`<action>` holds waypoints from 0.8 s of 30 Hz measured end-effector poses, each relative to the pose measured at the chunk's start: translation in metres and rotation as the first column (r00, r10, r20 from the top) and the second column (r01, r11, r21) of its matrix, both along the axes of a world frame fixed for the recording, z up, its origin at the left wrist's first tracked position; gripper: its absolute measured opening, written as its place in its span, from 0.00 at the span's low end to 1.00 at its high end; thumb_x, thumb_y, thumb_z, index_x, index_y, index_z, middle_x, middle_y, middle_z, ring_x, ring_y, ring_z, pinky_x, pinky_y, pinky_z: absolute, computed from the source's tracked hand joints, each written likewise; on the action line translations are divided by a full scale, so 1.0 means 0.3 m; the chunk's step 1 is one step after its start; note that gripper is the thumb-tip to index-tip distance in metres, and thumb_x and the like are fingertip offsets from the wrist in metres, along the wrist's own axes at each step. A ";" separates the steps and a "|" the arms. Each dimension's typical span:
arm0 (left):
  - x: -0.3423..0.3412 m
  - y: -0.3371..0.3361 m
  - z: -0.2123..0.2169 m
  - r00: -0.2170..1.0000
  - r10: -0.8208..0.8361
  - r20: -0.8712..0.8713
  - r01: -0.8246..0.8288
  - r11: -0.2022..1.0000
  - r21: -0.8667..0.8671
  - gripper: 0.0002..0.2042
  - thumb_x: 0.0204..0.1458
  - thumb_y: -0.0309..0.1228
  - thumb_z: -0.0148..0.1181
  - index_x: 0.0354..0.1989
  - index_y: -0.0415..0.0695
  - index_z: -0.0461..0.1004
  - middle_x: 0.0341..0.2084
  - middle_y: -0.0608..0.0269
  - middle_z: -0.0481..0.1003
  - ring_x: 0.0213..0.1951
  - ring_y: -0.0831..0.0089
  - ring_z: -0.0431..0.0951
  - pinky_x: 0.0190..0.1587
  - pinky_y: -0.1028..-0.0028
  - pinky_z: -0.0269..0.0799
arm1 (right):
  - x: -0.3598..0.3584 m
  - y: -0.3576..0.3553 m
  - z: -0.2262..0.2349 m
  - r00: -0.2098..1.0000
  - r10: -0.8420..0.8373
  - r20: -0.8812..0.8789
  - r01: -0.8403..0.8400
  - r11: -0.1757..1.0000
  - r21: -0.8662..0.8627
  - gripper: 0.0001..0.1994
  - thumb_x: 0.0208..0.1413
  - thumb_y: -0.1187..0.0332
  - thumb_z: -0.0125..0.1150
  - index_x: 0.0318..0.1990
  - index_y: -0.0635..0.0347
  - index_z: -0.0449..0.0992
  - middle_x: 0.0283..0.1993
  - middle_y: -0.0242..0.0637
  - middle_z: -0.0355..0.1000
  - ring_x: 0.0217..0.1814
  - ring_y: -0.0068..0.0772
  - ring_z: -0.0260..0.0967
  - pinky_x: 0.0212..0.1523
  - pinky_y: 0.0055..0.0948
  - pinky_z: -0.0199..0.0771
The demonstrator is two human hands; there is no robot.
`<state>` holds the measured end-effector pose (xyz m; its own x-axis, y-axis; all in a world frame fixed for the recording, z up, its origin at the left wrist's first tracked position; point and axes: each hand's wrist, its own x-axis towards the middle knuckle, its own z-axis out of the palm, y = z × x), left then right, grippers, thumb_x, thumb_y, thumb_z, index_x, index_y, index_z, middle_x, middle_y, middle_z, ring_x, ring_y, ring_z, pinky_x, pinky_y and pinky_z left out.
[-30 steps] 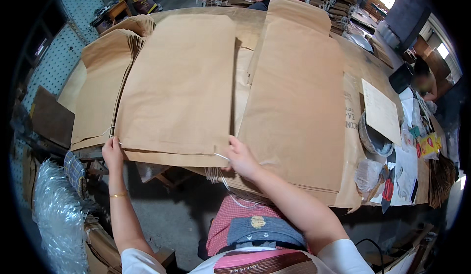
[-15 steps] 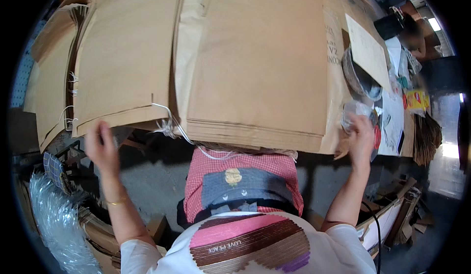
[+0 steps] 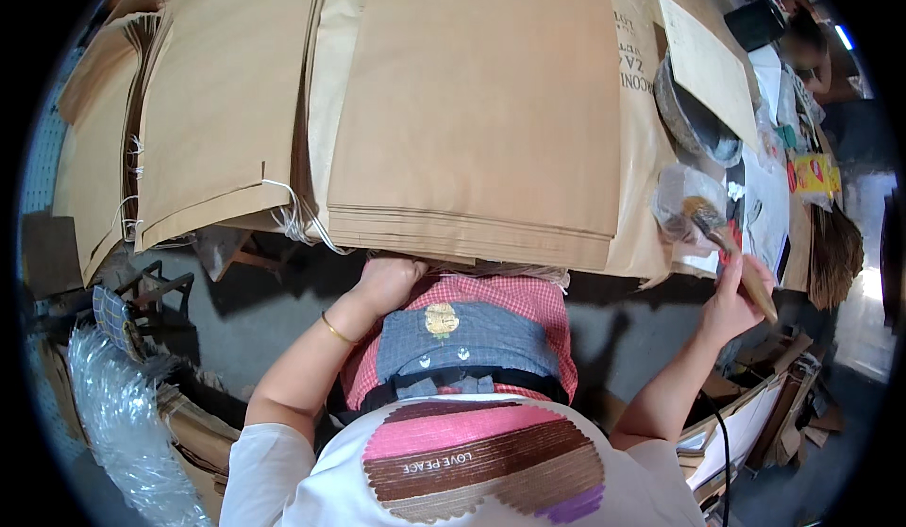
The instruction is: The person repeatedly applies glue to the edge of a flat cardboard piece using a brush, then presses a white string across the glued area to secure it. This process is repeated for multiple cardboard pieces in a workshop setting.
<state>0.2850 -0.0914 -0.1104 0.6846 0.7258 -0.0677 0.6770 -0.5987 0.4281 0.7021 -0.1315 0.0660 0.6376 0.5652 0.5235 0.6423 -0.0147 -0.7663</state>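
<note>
My right hand (image 3: 735,302) grips a brush with a wooden handle (image 3: 758,293). Its bristles (image 3: 700,211) dip into or rest over a clear plastic tub (image 3: 672,197) at the table's right side. At the table's front edge, my left hand (image 3: 389,284) is curled closed just below the near edge of a stack of brown paper sheets (image 3: 472,102). What its fingers hold, if anything, is hidden. The stack's sheets lie slightly staggered along the near edge.
To the left lie more brown paper stacks (image 3: 222,83), tied with white string (image 3: 294,217). A grey bowl (image 3: 672,117) sits partly under a pale board (image 3: 708,69) at right. Clear plastic strips (image 3: 127,423) hang lower left; a person (image 3: 807,46) is at the far right.
My left hand has moved right, from the left stack to the front edge of the middle one. My right hand has shifted right and nearer, now showing the brush.
</note>
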 end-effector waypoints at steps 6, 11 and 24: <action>-0.033 -0.059 0.161 0.984 0.102 0.143 -0.123 0.981 0.147 0.04 0.41 0.27 0.55 0.18 0.41 0.71 0.21 0.58 0.71 0.29 0.62 0.72 0.32 0.66 0.69 | -0.411 0.125 -0.069 0.847 0.465 -0.256 -0.481 0.877 0.000 0.03 0.51 0.78 0.59 0.33 0.65 0.76 0.26 0.31 0.70 0.23 0.16 0.61 0.25 0.18 0.62; -0.055 -0.079 0.310 0.961 0.245 0.128 -0.274 0.901 0.335 0.06 0.38 0.24 0.60 0.25 0.38 0.70 0.31 0.56 0.71 0.37 0.60 0.70 0.38 0.64 0.67 | -0.729 0.266 -0.051 0.602 0.656 -0.455 -0.728 0.685 0.025 0.04 0.53 0.75 0.62 0.29 0.67 0.77 0.28 0.31 0.73 0.30 0.18 0.68 0.31 0.21 0.69; 0.000 0.098 0.378 0.954 0.266 -0.136 -0.219 0.932 0.289 0.09 0.43 0.22 0.51 0.34 0.33 0.68 0.52 0.38 0.68 0.42 0.57 0.71 0.47 0.67 0.69 | -0.577 0.342 -0.078 0.845 0.520 0.122 -0.419 0.787 -0.452 0.13 0.47 0.66 0.62 0.17 0.64 0.72 0.15 0.45 0.68 0.16 0.42 0.69 0.21 0.36 0.68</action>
